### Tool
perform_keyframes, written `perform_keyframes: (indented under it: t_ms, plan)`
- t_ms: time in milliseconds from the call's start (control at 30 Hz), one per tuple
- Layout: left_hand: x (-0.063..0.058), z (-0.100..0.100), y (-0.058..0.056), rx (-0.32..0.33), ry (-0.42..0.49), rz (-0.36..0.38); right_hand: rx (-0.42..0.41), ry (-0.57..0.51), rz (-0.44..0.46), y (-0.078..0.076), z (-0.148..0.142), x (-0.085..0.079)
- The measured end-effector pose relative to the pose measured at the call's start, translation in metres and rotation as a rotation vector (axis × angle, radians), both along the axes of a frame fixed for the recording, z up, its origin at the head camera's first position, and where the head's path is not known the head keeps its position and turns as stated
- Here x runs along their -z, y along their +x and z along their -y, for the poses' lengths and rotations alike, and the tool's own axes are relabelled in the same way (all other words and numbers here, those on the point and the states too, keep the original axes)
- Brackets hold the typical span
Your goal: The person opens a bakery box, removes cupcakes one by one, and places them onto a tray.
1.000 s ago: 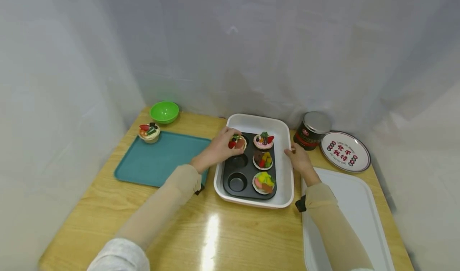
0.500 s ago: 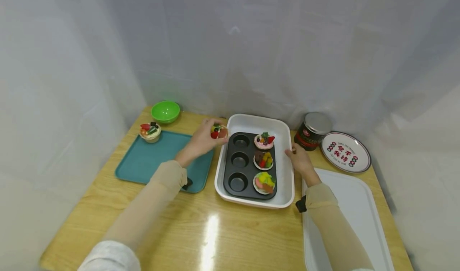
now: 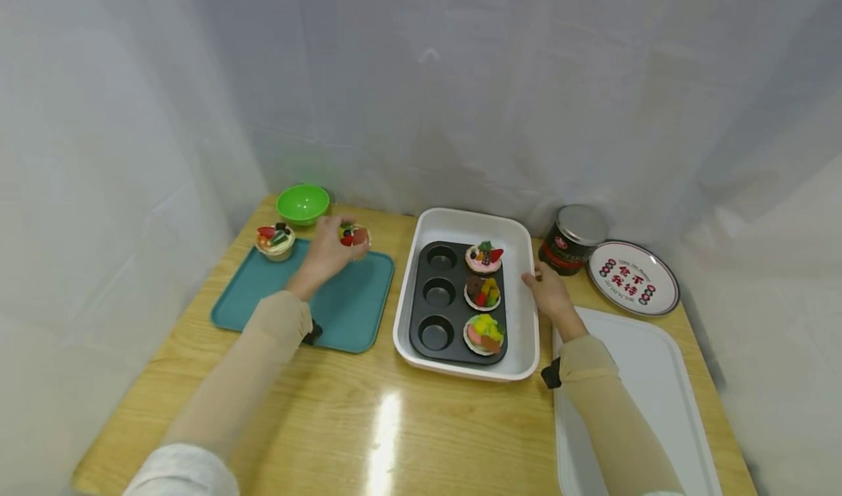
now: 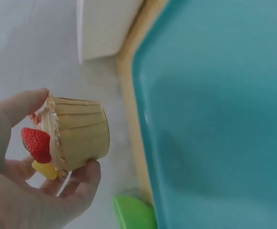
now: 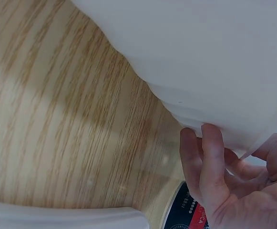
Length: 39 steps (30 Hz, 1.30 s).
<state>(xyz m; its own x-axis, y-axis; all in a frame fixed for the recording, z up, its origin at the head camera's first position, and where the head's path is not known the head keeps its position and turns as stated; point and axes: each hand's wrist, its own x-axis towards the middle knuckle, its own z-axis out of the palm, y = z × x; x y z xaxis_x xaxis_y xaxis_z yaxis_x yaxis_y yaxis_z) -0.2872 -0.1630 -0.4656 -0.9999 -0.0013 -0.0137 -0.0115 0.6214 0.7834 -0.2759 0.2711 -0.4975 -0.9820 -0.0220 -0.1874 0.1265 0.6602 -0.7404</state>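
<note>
From my distant station I see the left hand (image 3: 324, 251) pinching a cupcake (image 4: 83, 133) in the air near the far edge of the teal tray (image 3: 347, 313), while the right hand (image 3: 549, 291) grips the side of the white bin (image 3: 470, 226), where a dark muffin pan (image 3: 458, 302) holds three more cupcakes (image 3: 482, 294) in its right column.

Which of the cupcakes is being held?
The strawberry cupcake in the left hand. The others aren't held: three cupcakes sit in the muffin pan, and a fifth cupcake is by the far left corner of the teal tray.
</note>
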Motion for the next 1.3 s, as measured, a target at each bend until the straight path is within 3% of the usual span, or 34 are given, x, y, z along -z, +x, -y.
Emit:
perform_keyframes:
  t_ms: [233,400,1000,1300]
  plan:
    - [0.008,0.023,0.000,-0.028,-0.109,-0.045,-0.004,0.014,-0.003,0.001,0.000,0.000]
    - [0.013,0.034,0.002,-0.039,-0.148,-0.034,0.003,0.015,0.006,0.000,0.000,0.001]
    - [0.024,0.049,0.004,-0.057,-0.161,0.050,-0.001,0.010,-0.002,-0.001,-0.001,0.002]
    - [0.032,0.052,0.001,-0.027,-0.181,0.020,-0.001,-0.002,-0.009,-0.001,-0.002,0.002]
